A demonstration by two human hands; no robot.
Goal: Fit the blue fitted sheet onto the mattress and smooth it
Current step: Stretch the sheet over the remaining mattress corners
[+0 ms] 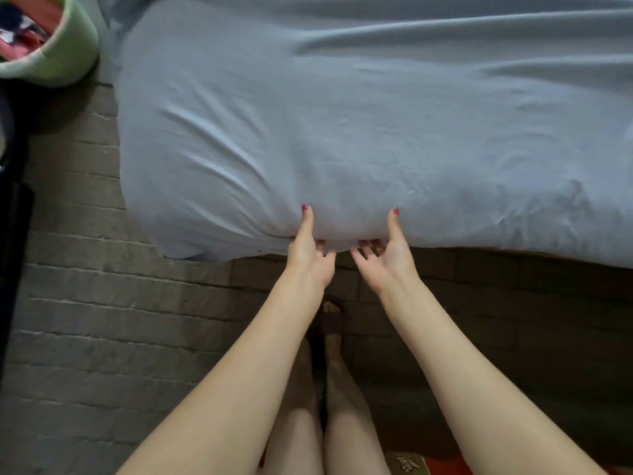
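Hands grasp the wrinkled pale blue fabric fitted sheet (342, 132) at the near mattress edge: left hand (310, 255) and right hand (385, 257), thumbs on top, fingers tucked beneath.

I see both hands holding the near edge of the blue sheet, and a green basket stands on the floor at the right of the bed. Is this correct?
Not quite. The pale green basket with clothes inside stands at the left of the bed, not the right, as the head view shows. The rest holds: the left hand and the right hand both hold the near edge of the light blue fitted sheet, thumbs on top.
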